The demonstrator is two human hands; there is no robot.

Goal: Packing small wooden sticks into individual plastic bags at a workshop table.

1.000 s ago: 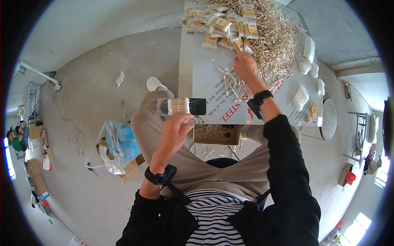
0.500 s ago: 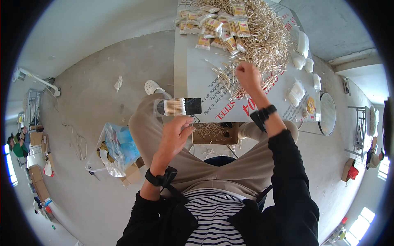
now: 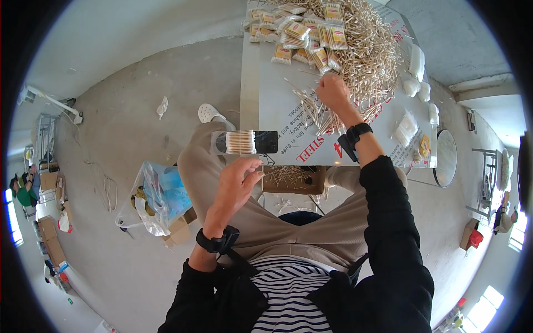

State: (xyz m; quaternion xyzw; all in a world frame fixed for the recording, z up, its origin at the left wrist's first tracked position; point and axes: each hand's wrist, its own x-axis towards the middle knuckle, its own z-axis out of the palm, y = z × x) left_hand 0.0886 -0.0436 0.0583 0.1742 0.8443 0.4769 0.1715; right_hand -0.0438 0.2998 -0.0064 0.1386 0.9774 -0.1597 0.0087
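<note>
A row of cotton swabs (image 3: 240, 142) in a clear bag lies on a dark phone (image 3: 270, 142), above my left thigh at the table's left edge. Just below it is my left hand (image 3: 237, 180), its fingers loosely curled and the thumb apart from the forefinger, with nothing visible between them. Over the table, my right hand (image 3: 335, 91) is closed at the near left side of a big heap of loose cotton swabs (image 3: 369, 53). Its fingertips point down and away, so whatever they hold is hidden. Scattered swabs (image 3: 308, 105) lie beside that hand.
Filled swab packets (image 3: 297, 30) are piled at the far left of the metal-topped table (image 3: 272, 83). White bundles (image 3: 416, 62) and clear bags (image 3: 406, 129) lie along its right side. Below the near edge, a cardboard box (image 3: 294, 186) holds swabs. A plastic bag (image 3: 158, 194) sits on the floor at left.
My right hand has shifted slightly toward the far left over the swabs, still closed. My left hand stays below the bagged row. The whole view has shifted a little.
</note>
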